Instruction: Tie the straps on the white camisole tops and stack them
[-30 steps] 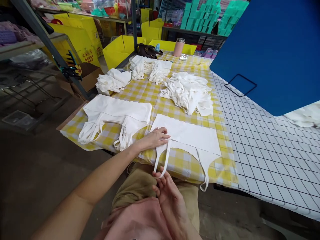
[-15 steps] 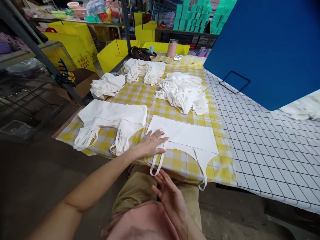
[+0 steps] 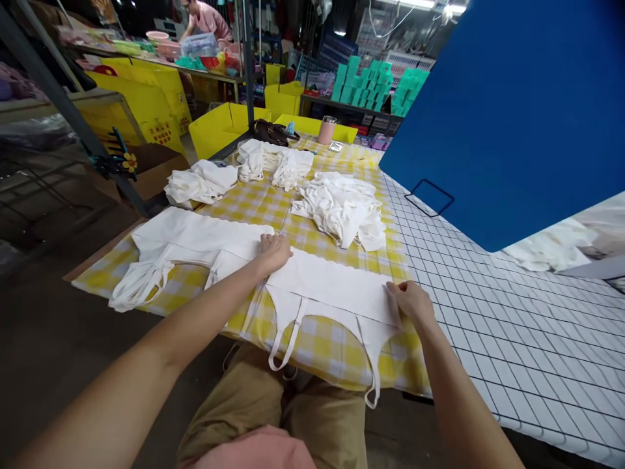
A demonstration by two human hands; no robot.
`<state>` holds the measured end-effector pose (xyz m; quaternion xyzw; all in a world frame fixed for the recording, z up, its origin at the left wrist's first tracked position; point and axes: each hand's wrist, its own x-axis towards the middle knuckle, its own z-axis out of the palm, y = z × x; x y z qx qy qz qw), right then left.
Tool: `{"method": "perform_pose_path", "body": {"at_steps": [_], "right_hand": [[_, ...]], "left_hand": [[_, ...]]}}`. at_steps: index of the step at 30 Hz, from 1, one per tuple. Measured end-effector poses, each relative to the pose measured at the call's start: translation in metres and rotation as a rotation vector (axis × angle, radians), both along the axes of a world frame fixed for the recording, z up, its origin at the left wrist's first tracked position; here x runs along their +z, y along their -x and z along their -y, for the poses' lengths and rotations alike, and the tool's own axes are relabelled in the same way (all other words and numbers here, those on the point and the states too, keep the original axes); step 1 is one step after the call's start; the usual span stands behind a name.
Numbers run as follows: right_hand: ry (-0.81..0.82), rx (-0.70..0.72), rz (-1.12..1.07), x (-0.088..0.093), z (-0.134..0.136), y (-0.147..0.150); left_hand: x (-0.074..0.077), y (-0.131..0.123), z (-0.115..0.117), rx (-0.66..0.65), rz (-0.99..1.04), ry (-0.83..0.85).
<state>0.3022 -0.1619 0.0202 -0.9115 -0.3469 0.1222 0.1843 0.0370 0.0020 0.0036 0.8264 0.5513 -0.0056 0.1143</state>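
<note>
A white camisole top [image 3: 336,283] lies flat on the yellow checked tablecloth in front of me, its straps pointing toward me and hanging over the table's edge. My left hand [image 3: 276,253] is closed at its upper left corner, fingertips partly hidden. At the opposite side edge, my right hand [image 3: 414,301] pinches the fabric between thumb and fingers. Left of it rests a neat stack of similar white tops [image 3: 195,238], partly covered by my left forearm. Farther back is a loose heap of white tops [image 3: 342,207].
Two more white bundles, one a folded pile [image 3: 276,159] and one crumpled [image 3: 202,182], lie at the back left. A pink tumbler [image 3: 327,130] and a dark bag [image 3: 273,133] stand beyond. A large blue board [image 3: 498,124] rises at right. A person [image 3: 208,19] works far off.
My left hand has moved from the strap up to the top's upper left corner. My right hand has come up from below the table edge to the right side. The view has tilted up.
</note>
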Motion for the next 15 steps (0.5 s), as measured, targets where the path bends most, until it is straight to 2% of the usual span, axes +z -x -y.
{"method": "perform_pose_path", "body": {"at_steps": [4,7,10,15], "right_hand": [[0.095,0.028,0.014,-0.016,-0.022,-0.005],[0.121,0.058,0.001,-0.02,-0.027,-0.004],[0.116,0.046,-0.019,-0.018,-0.026,-0.007],[0.131,0.047,-0.191,-0.005,-0.017,-0.015]], "left_hand": [[-0.005,-0.004,-0.012,-0.003,-0.011,0.089],[-0.008,-0.006,-0.02,0.004,-0.004,0.135],[-0.01,-0.008,-0.021,0.0,0.032,0.147],[-0.005,-0.006,-0.007,-0.009,0.13,0.138]]}}
